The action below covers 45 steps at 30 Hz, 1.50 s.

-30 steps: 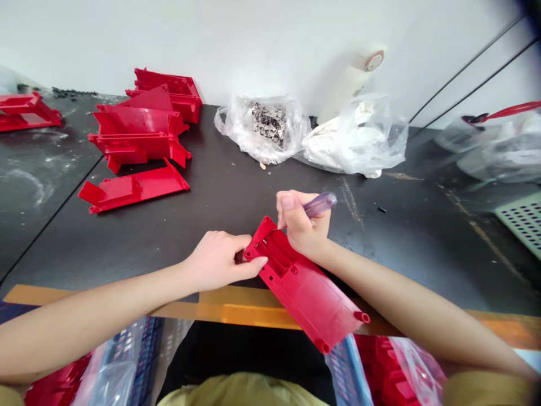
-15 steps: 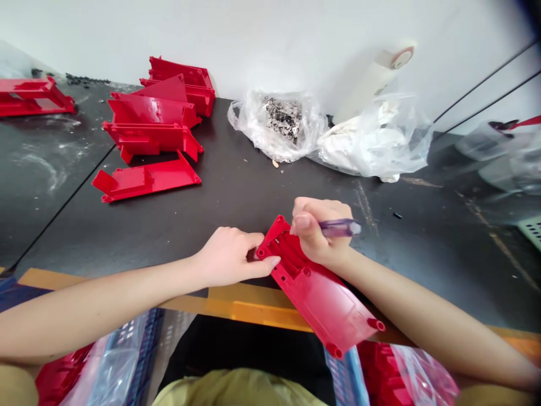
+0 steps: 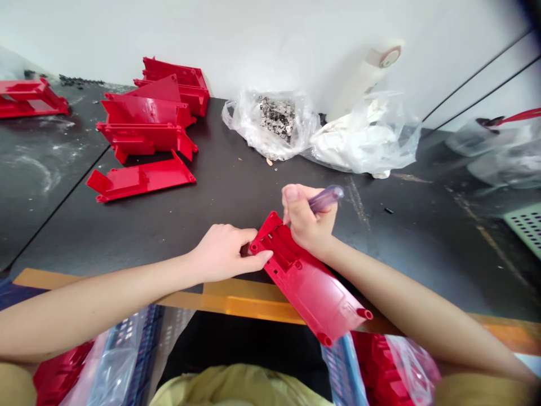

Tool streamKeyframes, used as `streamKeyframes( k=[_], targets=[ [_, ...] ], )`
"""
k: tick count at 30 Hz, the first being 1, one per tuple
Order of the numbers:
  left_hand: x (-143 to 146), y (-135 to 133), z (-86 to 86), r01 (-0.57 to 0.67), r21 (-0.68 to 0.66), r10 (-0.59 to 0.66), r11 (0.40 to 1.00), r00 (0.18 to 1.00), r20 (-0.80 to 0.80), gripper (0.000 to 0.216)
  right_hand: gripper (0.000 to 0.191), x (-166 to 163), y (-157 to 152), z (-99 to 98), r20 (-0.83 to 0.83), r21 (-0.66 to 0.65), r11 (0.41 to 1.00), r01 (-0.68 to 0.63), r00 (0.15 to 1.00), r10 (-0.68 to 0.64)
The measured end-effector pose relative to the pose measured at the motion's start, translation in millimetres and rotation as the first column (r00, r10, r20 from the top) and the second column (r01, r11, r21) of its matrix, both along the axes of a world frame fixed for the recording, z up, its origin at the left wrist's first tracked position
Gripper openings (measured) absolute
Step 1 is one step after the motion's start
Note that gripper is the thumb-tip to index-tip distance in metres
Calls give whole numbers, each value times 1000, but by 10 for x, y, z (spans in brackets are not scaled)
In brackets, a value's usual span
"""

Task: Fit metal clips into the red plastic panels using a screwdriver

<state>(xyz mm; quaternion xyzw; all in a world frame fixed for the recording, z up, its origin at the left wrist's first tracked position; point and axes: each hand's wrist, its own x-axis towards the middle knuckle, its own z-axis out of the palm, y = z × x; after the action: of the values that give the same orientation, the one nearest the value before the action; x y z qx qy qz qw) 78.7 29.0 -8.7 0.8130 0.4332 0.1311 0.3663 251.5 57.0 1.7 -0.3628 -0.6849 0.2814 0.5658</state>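
Purple-handled tool [image 3: 326,198] is clamped in your right hand [image 3: 310,220], tip unseen; your left hand [image 3: 230,254] pinches a corner of the red panel [image 3: 315,290], between both. Keep that corner braced: the near end overhangs the surface [image 3: 236,197].

1 head camera | faces forward and down | near, above worktop [image 3: 228,197] | wall [image 3: 262,39] along top

Okay, so the plastic panel [image 3: 316,293] is showing solid glossy red, and the stacked plastic parts [image 3: 141,136] are totally matching it. The tool handle [image 3: 325,198] is looking translucent purple. The tabletop [image 3: 228,194] is going near-black with whitish smudges [image 3: 47,172], the edge tape [image 3: 257,305] is glowing amber, and the pale green basket [image 3: 526,228] is sporting a dotted grid, lol.
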Motion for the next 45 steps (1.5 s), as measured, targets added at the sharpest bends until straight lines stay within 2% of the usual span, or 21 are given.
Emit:
streamKeyframes(
  k=[4, 8, 11, 14, 16, 22, 28, 33, 39, 45],
  targets=[
    [2, 4, 2, 0, 2, 0, 1000, 1000, 0, 41, 59, -2, 61, -66, -66, -45, 999, 17, 998, -20],
    [3, 8, 5, 1, 0, -1, 1000, 1000, -14, 42, 58, 25, 37, -37, -47, -23, 999, 40, 998, -41],
    [-1, 12, 4, 11, -7, -12, 1000, 1000, -19, 42, 55, 37, -21, 52, 102, 104, 994, -28, 995, 17],
    [-7, 13, -4, 17, 0, -17, 1000, 1000, -3, 42, 50, 34, -58, 141, 294, 297, 945, -139, 955, 48],
    [-7, 14, -9, 12, 13, -12, 1000, 1000, 13, 42, 50, 31, -64, 173, 362, 349, 920, -181, 931, 46],
    [10, 21, 1, 6, -32, -5, 999, 1000, 20, 39, 54, 43, -61, 128, 310, 221, 974, -58, 951, -14],
    [3, 12, 5, -3, -19, 3, 1000, 1000, 16, 41, 59, 24, -65, 57, 153, 59, 998, -33, 988, 24],
    [-6, 14, 5, 11, -16, -11, 1000, 1000, 10, 40, 57, 33, -70, 84, 221, 154, 987, -39, 975, 4],
    [-12, 18, -18, 14, 14, -14, 1000, 1000, 23, 42, 50, 28, -89, 151, 340, 355, 922, -153, 940, 25],
    [-3, 25, 5, 7, -35, -7, 999, 1000, 1, 40, 51, -4, -55, 120, 276, 261, 962, -82, 961, 7]
  ],
)
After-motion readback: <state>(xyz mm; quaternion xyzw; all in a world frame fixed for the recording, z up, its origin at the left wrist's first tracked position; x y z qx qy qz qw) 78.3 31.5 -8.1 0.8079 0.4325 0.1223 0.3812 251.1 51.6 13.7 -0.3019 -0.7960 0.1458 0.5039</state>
